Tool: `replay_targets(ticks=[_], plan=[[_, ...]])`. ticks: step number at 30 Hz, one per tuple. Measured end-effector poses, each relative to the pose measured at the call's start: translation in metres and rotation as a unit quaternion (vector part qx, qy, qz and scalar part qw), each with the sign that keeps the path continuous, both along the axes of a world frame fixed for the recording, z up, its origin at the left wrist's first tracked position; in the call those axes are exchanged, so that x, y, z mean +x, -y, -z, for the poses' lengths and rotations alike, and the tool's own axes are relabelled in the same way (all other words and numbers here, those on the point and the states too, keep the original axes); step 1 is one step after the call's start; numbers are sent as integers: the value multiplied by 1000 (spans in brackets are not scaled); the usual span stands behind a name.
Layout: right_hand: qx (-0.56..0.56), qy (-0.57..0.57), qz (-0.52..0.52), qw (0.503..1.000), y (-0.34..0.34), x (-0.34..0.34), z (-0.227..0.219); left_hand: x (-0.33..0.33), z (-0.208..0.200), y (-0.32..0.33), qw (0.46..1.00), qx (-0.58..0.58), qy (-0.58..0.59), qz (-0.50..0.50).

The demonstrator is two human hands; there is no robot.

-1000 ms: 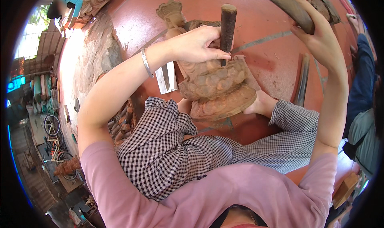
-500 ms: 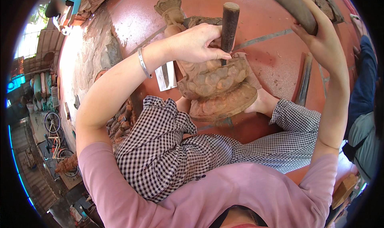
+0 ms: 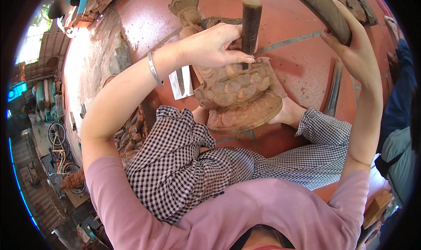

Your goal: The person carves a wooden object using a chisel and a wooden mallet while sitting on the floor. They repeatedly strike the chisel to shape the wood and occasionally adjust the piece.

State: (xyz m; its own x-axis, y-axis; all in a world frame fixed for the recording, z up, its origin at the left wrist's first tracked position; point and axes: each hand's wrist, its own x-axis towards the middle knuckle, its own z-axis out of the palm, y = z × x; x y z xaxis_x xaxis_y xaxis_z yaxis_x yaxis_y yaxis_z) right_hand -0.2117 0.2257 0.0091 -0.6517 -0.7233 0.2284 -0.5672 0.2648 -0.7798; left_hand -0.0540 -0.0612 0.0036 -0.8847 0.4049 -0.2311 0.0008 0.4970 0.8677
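A carved wooden statue (image 3: pixel 237 89) lies on the floor between my feet, its round lotus-petal base toward me and its crowned head (image 3: pixel 184 6) away. My left hand (image 3: pixel 219 43) is closed around a dark chisel (image 3: pixel 251 24), which stands upright with its lower end at the petals near the base; the cutting edge cannot be made out. Raised at the upper right, my right hand (image 3: pixel 353 48) grips a thick, curved wooden mallet (image 3: pixel 322 13). The mallet is apart from the chisel, and its far end runs out of view.
Another long dark tool (image 3: pixel 334 87) lies on the red tiles at right. A white sheet with a blade on it (image 3: pixel 181 83) is left of the statue. Wood chunks (image 3: pixel 131 133) are beside my left leg. Other people sit at far left and right; bicycles (image 3: pixel 57 133) stand at left.
My left hand and the chisel have shifted slightly up and left. The mallet in my right hand has moved a little to the right and down. The statue stays in place.
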Motion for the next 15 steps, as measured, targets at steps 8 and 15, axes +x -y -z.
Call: replay_targets(ticks=[8,15], plan=[[0,-29,0,1000,0,1,4,2,-2,-3,1000,-19,-10,11],[24,-134,-43,990,14,13,-12,5,2,-1,999,-41,-29,14]])
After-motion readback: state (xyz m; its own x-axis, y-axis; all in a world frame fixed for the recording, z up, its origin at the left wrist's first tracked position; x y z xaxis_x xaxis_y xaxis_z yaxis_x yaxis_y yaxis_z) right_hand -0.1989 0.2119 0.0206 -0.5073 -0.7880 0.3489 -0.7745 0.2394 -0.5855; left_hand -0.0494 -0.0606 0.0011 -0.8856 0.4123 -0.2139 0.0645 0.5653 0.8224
